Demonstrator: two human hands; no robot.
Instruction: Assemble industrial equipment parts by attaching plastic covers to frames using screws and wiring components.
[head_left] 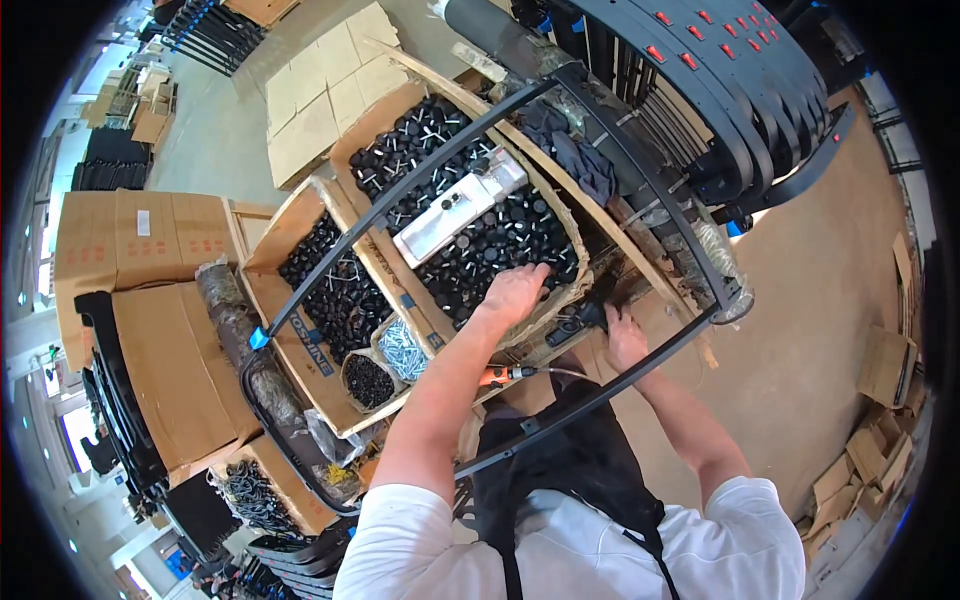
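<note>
My left hand (517, 292) reaches into a cardboard box (435, 318) of black round-headed parts with pale metal studs (492, 245), its fingers curled down among them. What it grips, if anything, is hidden. Just outside the box's near right corner, my right hand (627, 340) has its fingers bent at a dark round-ended object (592, 316), whose kind I cannot make out. Around both forearms runs a large black tubular frame (640, 372), lying tilted over the boxes. An orange-and-black hand tool (506, 374) with a thin hose lies below my left hand.
A white tray-like piece (460, 212) rests on the black parts. Beside them stand a second box of black parts (335, 280), silvery-blue screws (402, 350) and small black screws (367, 381). Curved black panels (740, 90) are stacked far right; large cartons (185, 360) stand left.
</note>
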